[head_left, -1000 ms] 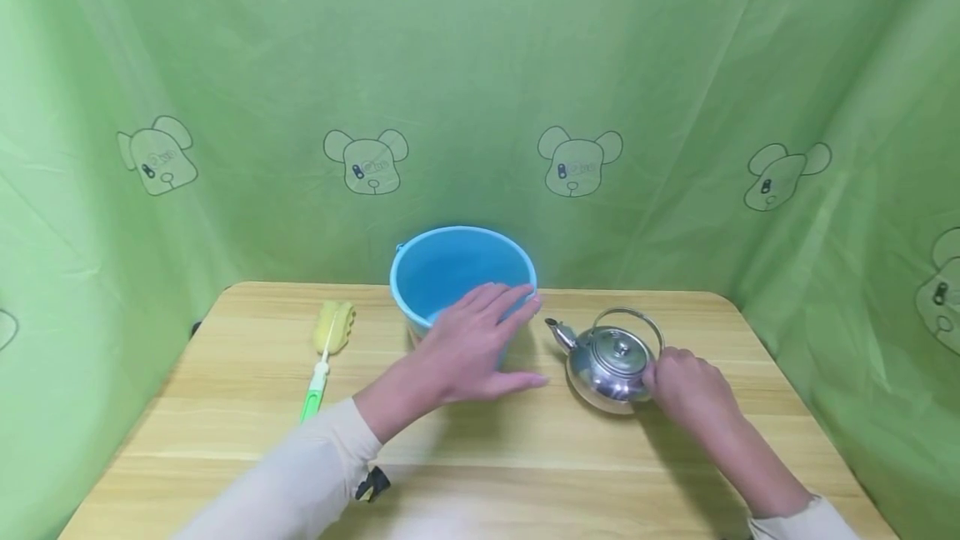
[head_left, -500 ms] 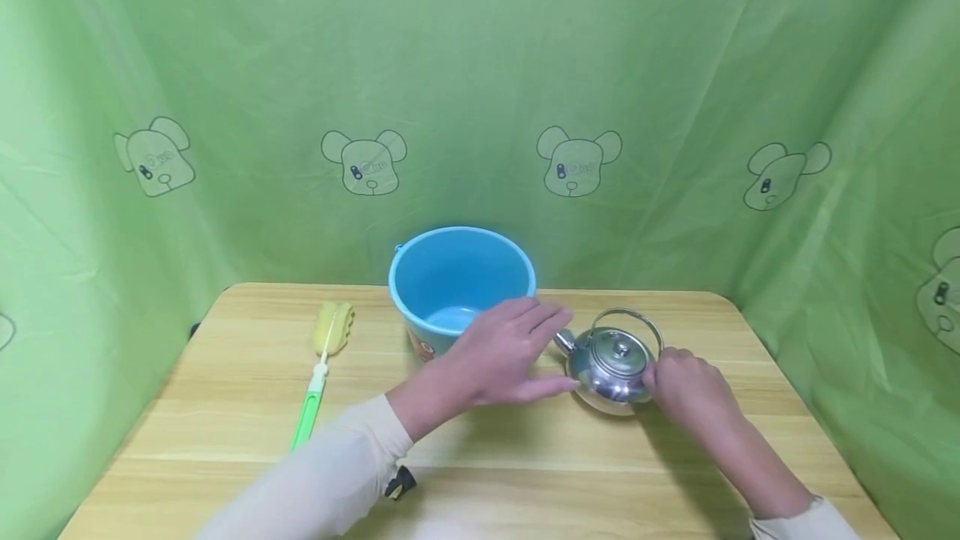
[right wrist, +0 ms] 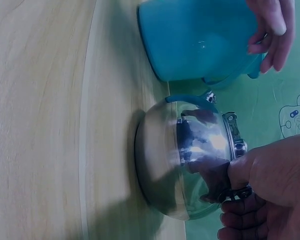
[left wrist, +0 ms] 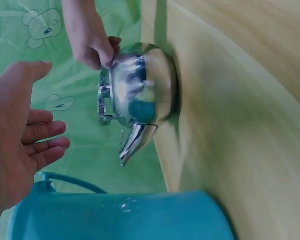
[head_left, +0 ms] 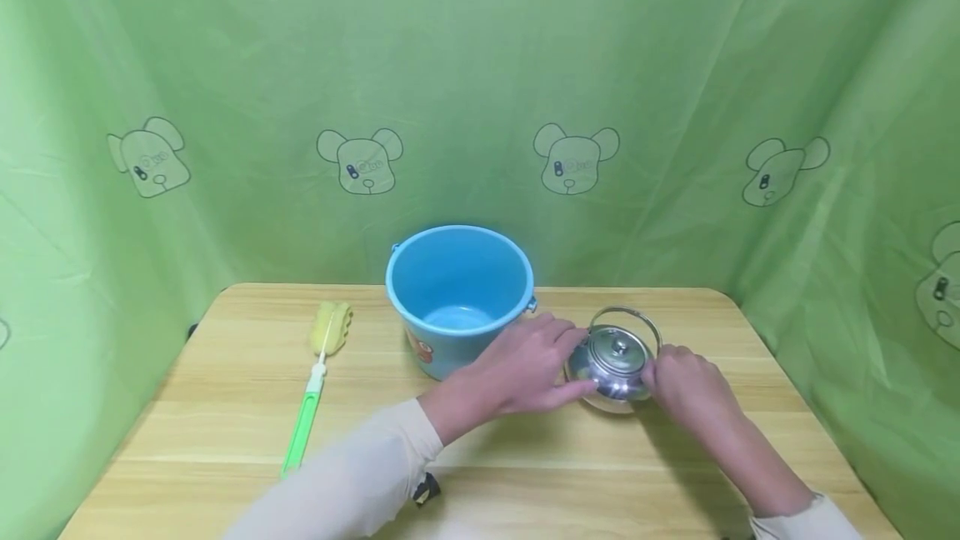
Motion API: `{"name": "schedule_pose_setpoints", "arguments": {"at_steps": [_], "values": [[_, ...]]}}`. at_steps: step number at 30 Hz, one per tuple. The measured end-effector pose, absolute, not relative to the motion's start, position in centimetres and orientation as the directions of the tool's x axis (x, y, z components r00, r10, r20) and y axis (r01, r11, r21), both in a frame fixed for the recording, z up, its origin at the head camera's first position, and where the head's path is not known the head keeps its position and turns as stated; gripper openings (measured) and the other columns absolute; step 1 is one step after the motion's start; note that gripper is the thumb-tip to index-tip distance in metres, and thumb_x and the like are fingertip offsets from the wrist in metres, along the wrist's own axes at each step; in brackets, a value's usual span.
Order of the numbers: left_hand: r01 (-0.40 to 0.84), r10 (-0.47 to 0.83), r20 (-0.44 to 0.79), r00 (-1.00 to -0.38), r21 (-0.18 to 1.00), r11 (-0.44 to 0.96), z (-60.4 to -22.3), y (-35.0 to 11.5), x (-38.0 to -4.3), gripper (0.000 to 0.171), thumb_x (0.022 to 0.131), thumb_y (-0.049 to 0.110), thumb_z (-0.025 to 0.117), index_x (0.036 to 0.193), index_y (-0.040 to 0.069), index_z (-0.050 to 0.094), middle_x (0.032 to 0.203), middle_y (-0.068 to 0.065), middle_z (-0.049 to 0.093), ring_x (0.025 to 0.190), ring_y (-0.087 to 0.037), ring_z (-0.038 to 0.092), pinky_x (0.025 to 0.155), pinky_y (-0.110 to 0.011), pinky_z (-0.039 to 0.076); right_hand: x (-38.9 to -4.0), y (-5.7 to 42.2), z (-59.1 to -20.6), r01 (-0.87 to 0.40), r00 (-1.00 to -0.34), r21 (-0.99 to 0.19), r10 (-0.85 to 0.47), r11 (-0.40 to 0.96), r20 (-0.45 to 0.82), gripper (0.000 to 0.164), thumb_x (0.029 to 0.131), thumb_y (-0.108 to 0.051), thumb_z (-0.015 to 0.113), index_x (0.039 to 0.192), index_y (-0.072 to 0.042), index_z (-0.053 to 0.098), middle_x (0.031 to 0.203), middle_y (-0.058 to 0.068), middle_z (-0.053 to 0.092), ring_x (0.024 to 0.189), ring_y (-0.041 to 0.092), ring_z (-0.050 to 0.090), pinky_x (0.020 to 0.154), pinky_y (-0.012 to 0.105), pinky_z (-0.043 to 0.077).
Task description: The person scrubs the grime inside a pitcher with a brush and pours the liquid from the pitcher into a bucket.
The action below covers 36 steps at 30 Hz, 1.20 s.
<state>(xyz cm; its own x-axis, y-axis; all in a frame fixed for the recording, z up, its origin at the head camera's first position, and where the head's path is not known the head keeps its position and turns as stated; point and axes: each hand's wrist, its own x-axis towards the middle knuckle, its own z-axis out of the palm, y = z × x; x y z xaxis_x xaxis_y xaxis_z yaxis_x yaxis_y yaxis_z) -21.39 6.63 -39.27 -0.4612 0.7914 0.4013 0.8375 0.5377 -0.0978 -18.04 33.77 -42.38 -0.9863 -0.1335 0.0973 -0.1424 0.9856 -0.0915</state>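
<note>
A shiny metal kettle [head_left: 618, 361] stands on the table at the right, its spout toward the left. My right hand [head_left: 692, 386] grips the right end of its arched handle, and in the right wrist view the thumb lies against the kettle body [right wrist: 165, 160]. My left hand [head_left: 528, 365] reaches across from the left, fingers extended, over the spout side in the head view. Seen from the left wrist, that hand [left wrist: 12, 130] is apart from the kettle [left wrist: 140, 80], with nothing in its palm. In the head view the left hand hides the spout.
A blue bucket [head_left: 450, 352] stands upright behind the left hand, beside the kettle. To the left lies a yellow sponge brush [head_left: 330, 330] with a green handle, its lower end covered by the sleeve. A green curtain [head_left: 480, 90] hangs around the wooden table [head_left: 225, 373].
My left hand has moved right, from in front of the bucket to the kettle's spout side, uncovering more of the bucket. The right hand and the kettle have stayed in place.
</note>
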Motion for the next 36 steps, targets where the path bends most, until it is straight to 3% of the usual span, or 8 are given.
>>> {"name": "schedule_pose_setpoints", "arguments": {"at_steps": [7,20,26,32,36], "values": [[0.823,0.782,0.389,-0.487,-0.097,0.560,-40.4,7.8,-22.0,0.061,0.103,0.058,0.050,0.136,0.008,0.064,0.127,-0.004,0.073,0.109,-0.013,0.068,0.092,-0.022,0.057,-18.1,33.8,-42.4,-0.131,-0.988,-0.119,-0.121,0.984,0.092,0.029,0.096,-0.014,0.055,0.069,-0.007,0.049,0.068,0.008,0.048,0.061,0.022,0.044,0.051,0.034,0.042],[0.781,0.761,0.336,-0.555,-0.106,0.616,-41.8,9.4,-23.4,0.053,0.105,0.052,0.049,0.133,0.010,0.066,0.122,-0.002,0.074,0.109,-0.014,0.067,0.097,-0.025,0.055,-17.9,33.6,-42.2,-0.141,-0.987,-0.113,-0.132,0.984,0.087,0.028,0.095,-0.012,0.059,0.068,-0.008,0.051,0.069,0.007,0.048,0.062,0.020,0.043,0.051,0.031,0.042],[0.776,0.751,0.307,-0.585,-0.056,0.628,-42.7,10.3,-24.1,0.051,0.106,0.050,0.048,0.136,0.012,0.065,0.129,-0.003,0.073,0.118,-0.016,0.067,0.103,-0.027,0.055,-17.8,33.7,-42.4,-0.168,-0.981,-0.082,-0.159,0.982,0.111,0.029,0.095,-0.012,0.061,0.068,-0.008,0.052,0.068,0.006,0.048,0.062,0.020,0.043,0.050,0.031,0.043],[0.755,0.721,0.278,-0.635,0.027,0.655,-43.4,11.1,-24.8,0.042,0.109,0.042,0.045,0.130,0.013,0.067,0.122,-0.002,0.074,0.115,-0.016,0.069,0.097,-0.026,0.058,-17.9,33.8,-42.3,-0.175,-0.979,-0.067,-0.167,0.982,0.114,0.030,0.096,-0.013,0.061,0.068,-0.007,0.052,0.067,0.006,0.047,0.061,0.020,0.043,0.050,0.030,0.043],[0.753,0.713,0.297,-0.635,0.031,0.657,-43.8,11.5,-25.2,0.038,0.110,0.038,0.043,0.122,0.014,0.070,0.113,-0.001,0.075,0.108,-0.015,0.071,0.093,-0.026,0.059,-18.1,33.9,-42.3,-0.190,-0.976,-0.060,-0.182,0.980,0.121,0.029,0.096,-0.013,0.061,0.069,-0.006,0.052,0.067,0.007,0.048,0.061,0.020,0.044,0.049,0.031,0.043]]}}
